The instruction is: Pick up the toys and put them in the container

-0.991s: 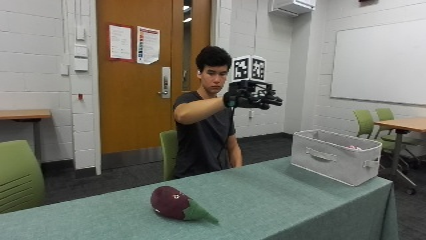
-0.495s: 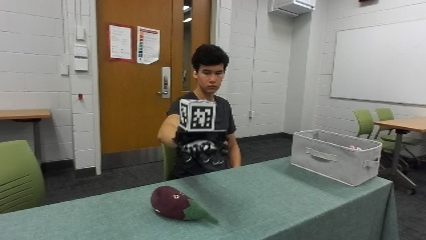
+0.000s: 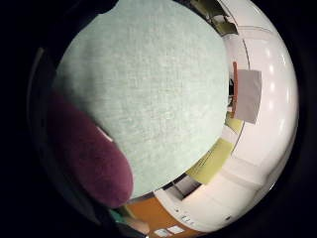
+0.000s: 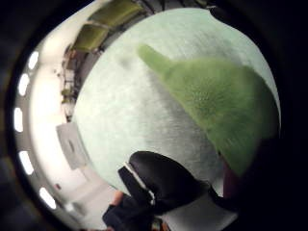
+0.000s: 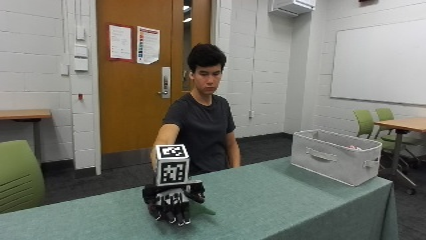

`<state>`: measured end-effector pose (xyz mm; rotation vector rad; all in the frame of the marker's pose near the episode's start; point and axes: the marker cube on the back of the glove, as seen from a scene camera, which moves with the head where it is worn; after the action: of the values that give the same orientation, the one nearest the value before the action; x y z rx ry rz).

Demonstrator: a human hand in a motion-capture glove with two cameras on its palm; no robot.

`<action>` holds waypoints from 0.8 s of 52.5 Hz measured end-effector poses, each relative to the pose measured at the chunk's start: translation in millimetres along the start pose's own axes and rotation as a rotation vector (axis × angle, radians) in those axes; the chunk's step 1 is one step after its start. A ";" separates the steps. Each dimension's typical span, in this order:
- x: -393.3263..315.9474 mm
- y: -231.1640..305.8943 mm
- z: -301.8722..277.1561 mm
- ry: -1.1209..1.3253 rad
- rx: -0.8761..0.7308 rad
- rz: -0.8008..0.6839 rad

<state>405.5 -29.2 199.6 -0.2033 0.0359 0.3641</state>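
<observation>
A plush eggplant toy lies on the green table at its front left. My gloved right hand hangs over it with fingers spread and pointing down, and hides most of it. Only the toy's green tip shows beside the hand. The little finger side palm view has the purple body close by on the table cloth. On the thumb side, the green leafy top fills much of the view, with my thumb beside it. The grey container stands at the table's far right end.
Something pink shows inside the container at its far rim. A green chair stands left of the table. More chairs and a second table are behind the container. The person sits behind the table.
My hand has come down from shoulder height, swinging left and toward the table, and now sits over the eggplant toy. The toy has not moved.
</observation>
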 end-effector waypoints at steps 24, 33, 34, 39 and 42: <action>3.2 0.3 10.9 -0.122 0.044 -0.006; -17.1 13.2 -4.9 0.056 0.106 -0.053; -19.5 14.5 -6.7 0.071 0.116 -0.055; -36.4 20.3 -19.5 0.086 0.153 -0.072; -48.2 25.1 -27.1 0.098 0.171 -0.088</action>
<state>351.6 -28.6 171.7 -0.0530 0.1541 0.2614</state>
